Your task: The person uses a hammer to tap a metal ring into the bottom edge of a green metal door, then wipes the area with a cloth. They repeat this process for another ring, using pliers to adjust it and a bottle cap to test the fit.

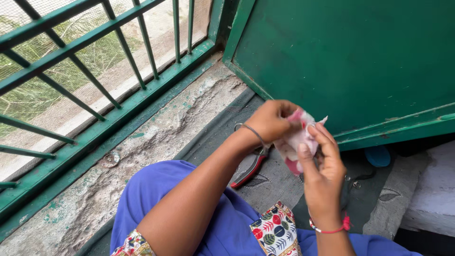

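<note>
A home doorway or veranda: green metal door [350,61], barred green grille [85,71] with mesh, rough concrete sill [156,132], floor mat [275,180].

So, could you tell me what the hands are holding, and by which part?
Both hands hold one small pink-and-white cloth piece: the left hand pinches its upper edge, the right hand its right side.

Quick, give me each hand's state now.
Left hand: closed, pinching the pink-and-white cloth piece.
Right hand: fingers closed on the same cloth piece.
</note>
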